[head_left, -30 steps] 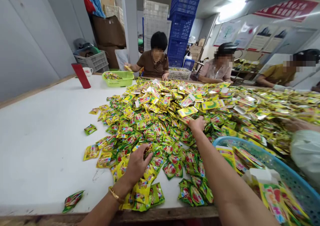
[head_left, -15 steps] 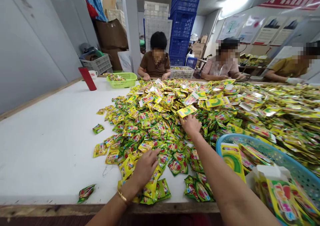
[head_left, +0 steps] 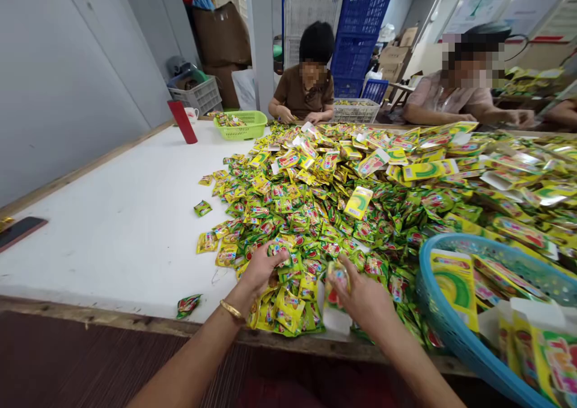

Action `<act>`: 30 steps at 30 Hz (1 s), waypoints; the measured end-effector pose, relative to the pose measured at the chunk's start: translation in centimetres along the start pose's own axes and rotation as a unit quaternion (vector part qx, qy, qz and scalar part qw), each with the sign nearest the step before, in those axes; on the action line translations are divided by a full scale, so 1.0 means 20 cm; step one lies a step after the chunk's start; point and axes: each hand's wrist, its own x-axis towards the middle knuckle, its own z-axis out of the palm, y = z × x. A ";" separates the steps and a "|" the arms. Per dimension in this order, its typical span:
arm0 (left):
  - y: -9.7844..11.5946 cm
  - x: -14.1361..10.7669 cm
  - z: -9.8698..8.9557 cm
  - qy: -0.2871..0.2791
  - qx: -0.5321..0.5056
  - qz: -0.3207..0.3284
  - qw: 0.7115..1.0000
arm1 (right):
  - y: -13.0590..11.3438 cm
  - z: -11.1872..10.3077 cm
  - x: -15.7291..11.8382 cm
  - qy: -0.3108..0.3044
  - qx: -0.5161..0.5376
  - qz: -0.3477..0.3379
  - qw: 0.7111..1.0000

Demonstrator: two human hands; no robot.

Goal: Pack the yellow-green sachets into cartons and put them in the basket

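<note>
At far left, a dark, flat, phone-like object (head_left: 21, 234) lies on a white tabletop (head_left: 130, 216) with a wooden edge. Behind it, a grey slatted crate (head_left: 201, 95) holds dark and green items. A red cylinder (head_left: 183, 122) stands tilted in view near a white mug (head_left: 192, 115); one green sachet (head_left: 202, 208) lies apart from the heap. Next comes a lime-green basket (head_left: 243, 131) with small printed packets inside. The left hand (head_left: 259, 268), its wrist in a gold bracelet, has thumb and fingers closed on a green-and-red sachet (head_left: 279, 252) — over a wide heap of yellow and green sachets (head_left: 288, 207). Across the table, a person in brown (head_left: 311, 89) has both hands at the heap's far edge. The right hand (head_left: 360, 288) grips a printed carton (head_left: 332, 295) near the table's front edge, white flap downward. Behind, a white crate (head_left: 356, 112) holds packets beside stacked blue crates (head_left: 360, 29). On the right, flat yellow cartons (head_left: 428, 170) lie piled, their colourful lettering too blurred to read. A blue perforated basket (head_left: 430, 294) holds more cartons — one shows a green swirl, others white flaps. Beyond sits a person in pink (head_left: 455, 95); wall posters (head_left: 484, 2) show a tree and illegible print.
</note>
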 end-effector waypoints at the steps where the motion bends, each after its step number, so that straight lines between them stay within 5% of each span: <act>1: 0.01 0.00 0.00 0.012 0.048 0.022 0.999 | 0.00 0.01 -0.04 -0.015 -0.010 -0.010 1.000; 3: 0.05 0.01 0.00 0.044 0.180 0.089 0.979 | 0.00 0.03 -0.09 -0.020 -0.042 -0.042 0.998; 6: 0.12 0.02 -0.02 0.069 0.313 0.176 0.931 | 0.02 0.06 -0.11 0.067 -0.123 -0.160 0.977; 10: 0.19 0.05 -0.06 0.070 0.245 0.192 0.948 | 0.07 0.18 -0.08 0.193 -0.168 -0.328 0.909; 14: 0.26 0.06 -0.10 0.109 0.129 0.170 0.971 | 0.11 0.22 -0.01 0.192 -0.159 -0.380 0.891; 17: 0.29 -0.01 -0.08 0.092 0.083 0.140 0.982 | 0.11 0.15 0.03 0.195 -0.109 -0.363 0.905; 22: 0.18 -0.15 0.07 -0.034 0.028 0.086 0.995 | 0.04 0.10 0.01 0.209 0.006 -0.188 0.960; 30: 0.06 -0.11 0.24 0.069 0.228 0.203 0.950 | -0.07 0.25 -0.04 0.286 0.068 -0.129 0.947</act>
